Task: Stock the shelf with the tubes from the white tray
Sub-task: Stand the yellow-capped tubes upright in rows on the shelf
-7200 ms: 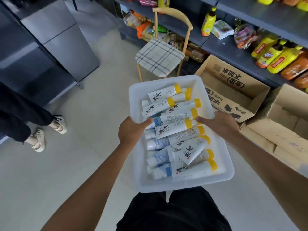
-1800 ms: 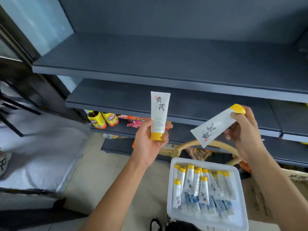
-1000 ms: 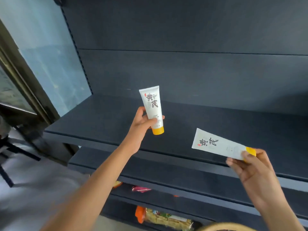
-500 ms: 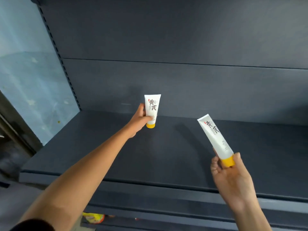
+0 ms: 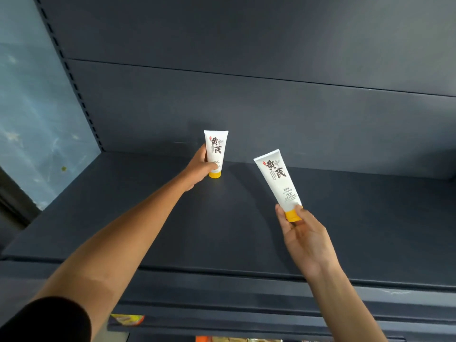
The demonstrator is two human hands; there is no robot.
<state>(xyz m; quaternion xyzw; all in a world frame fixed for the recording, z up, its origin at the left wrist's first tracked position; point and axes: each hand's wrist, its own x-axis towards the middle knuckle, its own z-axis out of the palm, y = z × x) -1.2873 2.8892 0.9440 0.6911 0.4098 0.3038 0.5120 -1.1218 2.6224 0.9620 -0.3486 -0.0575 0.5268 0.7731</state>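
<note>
While the left hand [image 5: 199, 169] grips the left tube [image 5: 216, 150] round its lower body, thumb across the front, that tube stands upright with its yellow cap down on the far part of the shelf [image 5: 222, 230], just in front of the back panel [image 5: 246, 107]. The right hand [image 5: 303, 233] pinches the right tube [image 5: 277, 178] at its yellow cap between thumb and fingertips and holds it in the air above the middle of the shelf, crimped end up and tilted to the left. The two tubes are well apart, the right one nearer. Each white tube bears two large dark characters, 黄芪, with a small red seal at the upper left; the finer print below cannot be read. Dark shelf surface extends between the tubes and far to the right. The front edge [image 5: 222, 272] runs across the near side, and a slotted upright [image 5: 74, 82] bounds the far left. A black sleeve [image 5: 44, 319] covers the left upper arm. A yellow packet [image 5: 127, 319] shows below the shelf.
</note>
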